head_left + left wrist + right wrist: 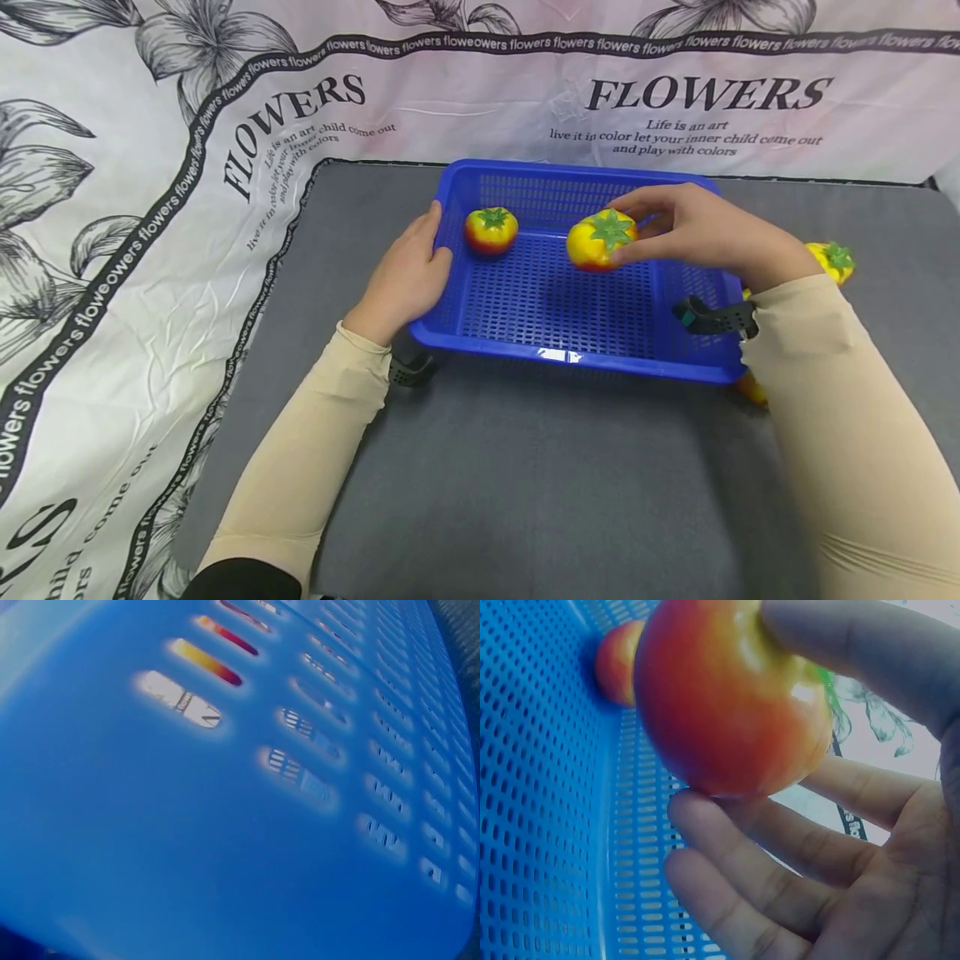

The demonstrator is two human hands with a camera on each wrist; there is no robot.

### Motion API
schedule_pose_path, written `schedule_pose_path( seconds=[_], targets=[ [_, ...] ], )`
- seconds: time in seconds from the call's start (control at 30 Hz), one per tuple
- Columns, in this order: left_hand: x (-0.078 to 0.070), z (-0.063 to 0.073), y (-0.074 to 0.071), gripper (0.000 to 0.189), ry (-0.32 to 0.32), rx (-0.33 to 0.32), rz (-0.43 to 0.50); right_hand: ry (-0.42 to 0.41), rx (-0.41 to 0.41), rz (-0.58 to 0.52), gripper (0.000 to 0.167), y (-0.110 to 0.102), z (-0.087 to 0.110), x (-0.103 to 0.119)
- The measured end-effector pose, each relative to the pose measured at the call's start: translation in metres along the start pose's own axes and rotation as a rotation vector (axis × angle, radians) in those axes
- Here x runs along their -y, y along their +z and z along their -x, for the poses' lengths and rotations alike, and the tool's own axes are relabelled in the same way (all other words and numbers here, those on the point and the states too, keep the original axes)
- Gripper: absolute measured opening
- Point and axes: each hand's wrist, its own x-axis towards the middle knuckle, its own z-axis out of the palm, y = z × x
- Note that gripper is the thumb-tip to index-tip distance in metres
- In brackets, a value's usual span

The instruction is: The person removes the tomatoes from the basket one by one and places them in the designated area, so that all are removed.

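My right hand (678, 221) pinches a yellow-and-red toy tomato (588, 244) with a green leafy top, holding it over the blue plastic basket (555, 360). In the right wrist view, the thumb and fingertips press on the tomato's smooth sides, while the lower fingers are spread beneath it. A second toy tomato (491, 232) sits inside the basket near its left end. At that end my left hand (405, 275) grips the basket's rim. The left wrist view is filled by the slotted basket wall (187, 825), with red and yellow showing through some slots.
More yellow toy tomatoes (831, 260) lie on the grey table (540, 483) right of the basket, partly hidden by the right forearm. A white floral cloth (480, 108) hangs behind the table and along its left side. Dark wrist straps (716, 317) stick out near the basket.
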Motion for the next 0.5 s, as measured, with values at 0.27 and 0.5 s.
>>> schedule_pose_path(
  seconds=[0.27, 0.5],
  targets=[
    [0.001, -0.002, 0.002, 0.066, -0.001, 0.002, -0.004, 0.028, -0.012, 0.020, 0.078, -0.008, 0.009, -0.016],
    [0.001, -0.002, 0.002, 0.066, 0.002, 0.000, 0.001, 0.043, -0.025, 0.046, 0.080, -0.014, 0.017, -0.028]
  ],
)
